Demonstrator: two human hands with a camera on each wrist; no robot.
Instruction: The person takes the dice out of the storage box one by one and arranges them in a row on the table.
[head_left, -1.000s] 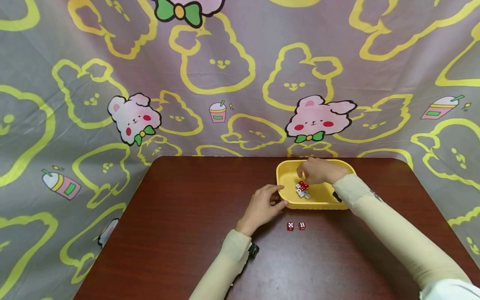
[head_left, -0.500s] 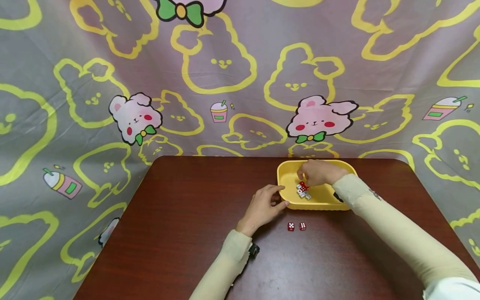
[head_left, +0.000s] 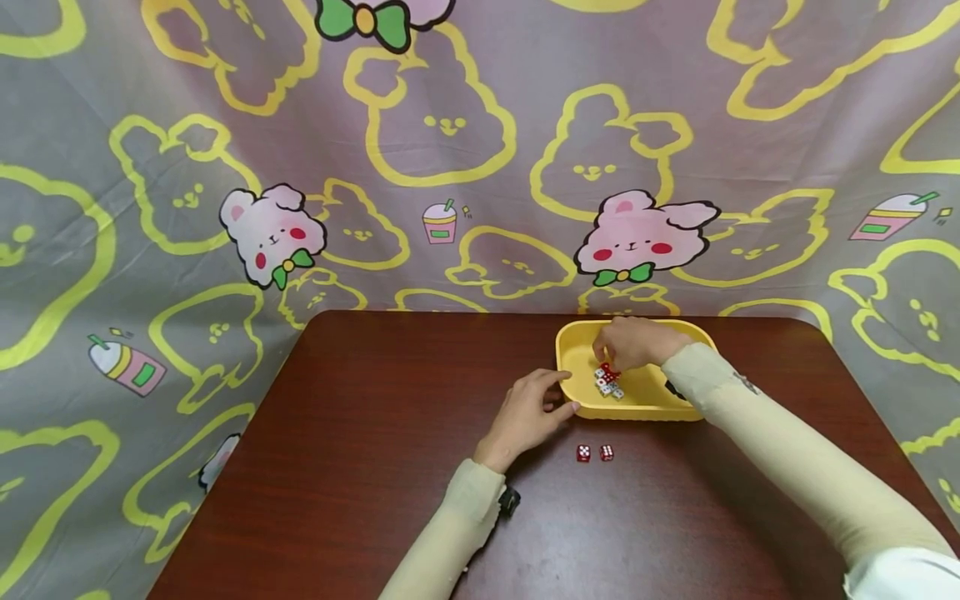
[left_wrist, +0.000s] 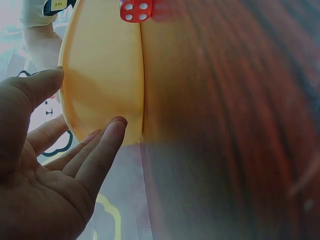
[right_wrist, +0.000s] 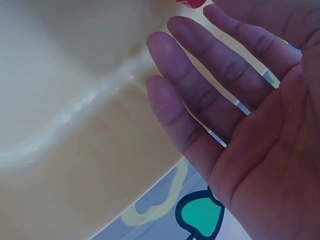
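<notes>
A yellow tray [head_left: 637,413] stands at the back right of the table, with a cluster of small white dice [head_left: 607,386] and red dice [head_left: 608,372] in it. My left hand [head_left: 523,414] touches the tray's left end with spread, nearly straight fingers, the thumb at the near corner. Inside the tray, my right hand [head_left: 637,342] reaches down with its fingertips at the red dice. In the right wrist view a red die [right_wrist: 191,2] shows beside a fingertip; whether it is pinched is hidden. Two red dice [head_left: 583,452] [head_left: 607,452] lie side by side before the tray.
The dark reddish-brown table [head_left: 390,433] extends left and forward of the tray. Behind it hangs a grey cloth [head_left: 510,200] with yellow outlines and cartoon animals. The right forearm [head_left: 795,450] passes over the tray's right part.
Both hands stay nearly in place. The right fingertips shift only slightly over the dice, and the two red dice on the table lie as before.
</notes>
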